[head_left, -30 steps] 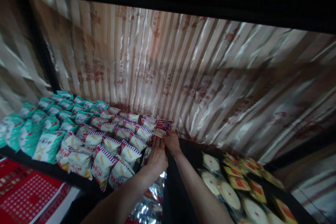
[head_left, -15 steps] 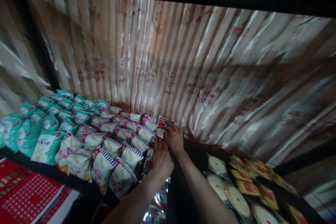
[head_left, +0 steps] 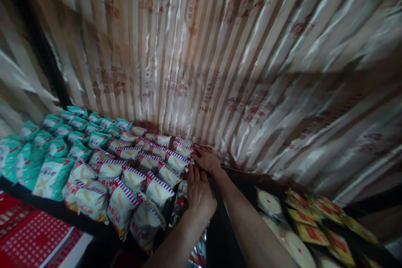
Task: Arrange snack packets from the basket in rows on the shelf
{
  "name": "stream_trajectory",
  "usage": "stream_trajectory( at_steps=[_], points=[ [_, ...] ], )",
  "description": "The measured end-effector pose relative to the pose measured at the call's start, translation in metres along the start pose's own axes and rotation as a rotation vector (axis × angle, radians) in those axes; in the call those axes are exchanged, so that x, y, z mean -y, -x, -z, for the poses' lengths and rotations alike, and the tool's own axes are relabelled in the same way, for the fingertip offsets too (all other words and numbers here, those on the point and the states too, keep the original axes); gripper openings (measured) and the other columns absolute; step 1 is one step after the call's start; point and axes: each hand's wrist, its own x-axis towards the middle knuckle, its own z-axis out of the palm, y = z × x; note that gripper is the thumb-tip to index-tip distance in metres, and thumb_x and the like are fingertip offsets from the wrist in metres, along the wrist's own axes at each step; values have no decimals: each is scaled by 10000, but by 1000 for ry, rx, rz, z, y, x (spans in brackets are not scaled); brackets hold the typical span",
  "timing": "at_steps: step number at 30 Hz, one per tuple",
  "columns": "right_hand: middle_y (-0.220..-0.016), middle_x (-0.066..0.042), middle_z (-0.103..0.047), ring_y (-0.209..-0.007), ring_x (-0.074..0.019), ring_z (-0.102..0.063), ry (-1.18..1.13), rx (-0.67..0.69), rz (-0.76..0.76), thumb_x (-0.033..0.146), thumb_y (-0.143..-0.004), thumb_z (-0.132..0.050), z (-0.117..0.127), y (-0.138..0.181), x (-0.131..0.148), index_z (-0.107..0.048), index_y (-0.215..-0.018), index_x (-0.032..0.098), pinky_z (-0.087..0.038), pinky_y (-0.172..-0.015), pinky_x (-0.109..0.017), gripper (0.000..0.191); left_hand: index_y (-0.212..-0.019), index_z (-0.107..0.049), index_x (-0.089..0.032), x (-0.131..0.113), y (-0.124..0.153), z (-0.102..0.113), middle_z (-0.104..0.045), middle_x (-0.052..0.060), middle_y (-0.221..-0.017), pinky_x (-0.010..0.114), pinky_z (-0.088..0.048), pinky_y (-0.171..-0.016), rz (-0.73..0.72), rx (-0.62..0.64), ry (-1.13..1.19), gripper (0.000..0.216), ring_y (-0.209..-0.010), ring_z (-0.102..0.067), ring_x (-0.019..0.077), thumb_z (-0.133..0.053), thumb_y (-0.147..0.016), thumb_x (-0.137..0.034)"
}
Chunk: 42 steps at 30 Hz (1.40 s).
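Pressing flat, fingers together — left hand (head_left: 199,190) beside striped packets (head_left: 158,184); right hand (head_left: 205,160) clamped on red packet (head_left: 201,146).

**Materials and finishes**

Red packet (head_left: 201,146) under right hand (head_left: 205,160): glossy plastic film. Striped white snack bags (head_left: 125,178) beside left hand (head_left: 198,190): shiny, crinkled plastic wrap. Green snack bags (head_left: 50,146): same glossy film. Backdrop sheet (head_left: 226,67): satiny, striped, creased, with strong sheen and faded red print. Round flat packs (head_left: 273,205): clear, smooth plastic. Silver bags (head_left: 197,255) below: reflective foil.
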Motion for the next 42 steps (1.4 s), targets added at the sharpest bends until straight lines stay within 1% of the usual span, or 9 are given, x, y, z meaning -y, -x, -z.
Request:
stream_trajectory(
  at_steps=[3,11,14,17,21,31,36,39,42],
  points=[
    [-1373,-65,-464,-1304,-296,-317,29,42,-41,541,-828,-394,2,-4,2,-567,-1209,273,-246,-1027,-493,498,-1262,-462,-15,0,1,-2,-369,194,-1412,485,-157,-1132,-4,14,13,542,-1378,-143,308,-433,-739,-153],
    [-1324,-115,-509,-1245,-304,-401,33,53,-84,512,-819,-415,-1,-15,1,-525,-1248,211,-303,-987,-474,535,-1309,-404,-14,0,-5,-4,-310,197,-1444,523,-124,-1121,15,26,-14,634,-1378,-109,337,-478,-702,-184],
    [-1366,-87,-472,-1263,-302,-380,33,69,-68,483,-827,-405,-5,-18,1,-489,-1286,239,-291,-996,-475,527,-1308,-406,-10,1,-5,-5,-315,209,-1437,520,-130,-1119,27,46,-24,665,-1370,-132,354,-512,-680,-200],
    [-1340,-46,-507,-1247,-308,-400,27,92,-29,477,-837,-384,-6,-21,1,-543,-1235,290,-293,-991,-483,467,-1315,-399,-5,2,-5,-6,-330,219,-1426,513,-144,-1117,30,41,-24,665,-1363,-158,359,-507,-691,-207],
    [-1207,-74,-613,-1171,-302,-482,16,92,18,461,-847,-378,-6,-25,1,-625,-1128,270,-331,-958,-470,420,-1316,-393,-16,3,-7,-8,-328,225,-1425,543,-172,-1098,38,15,-11,643,-1357,-185,358,-488,-709,-204],
    [-1219,-56,-602,-1213,-190,-452,-91,-117,151,217,-824,-419,-4,-24,-2,-615,-1119,207,-287,-1047,-322,354,-1315,-397,-21,7,-7,-9,-281,212,-1451,513,-155,-1115,46,3,-9,654,-1371,-145,341,-502,-691,-184],
    [-1262,-99,-558,-1217,-182,-454,-159,-303,37,149,-809,-323,7,0,-8,-561,-1176,132,-311,-1052,-335,438,-1297,-420,3,3,-1,-6,-295,213,-1445,474,-149,-1132,-5,-13,5,604,-1383,-84,318,-479,-715,-147],
    [-1220,-105,-585,-1174,-191,-497,-372,-422,-67,237,-808,-331,10,32,-13,-585,-1122,134,-357,-1023,-336,417,-1286,-439,-8,-5,9,-4,-307,198,-1445,479,-183,-1127,-52,-30,44,588,-1385,-75,316,-480,-715,-143],
    [-1174,-119,-609,-1122,-214,-538,-638,-500,-178,332,-784,-366,8,79,-18,-594,-1092,131,-380,-1001,-356,433,-1246,-493,-56,-14,30,1,-383,160,-1411,445,-246,-1115,-78,-62,119,512,-1361,-218,287,-439,-741,-113]
  ],
)
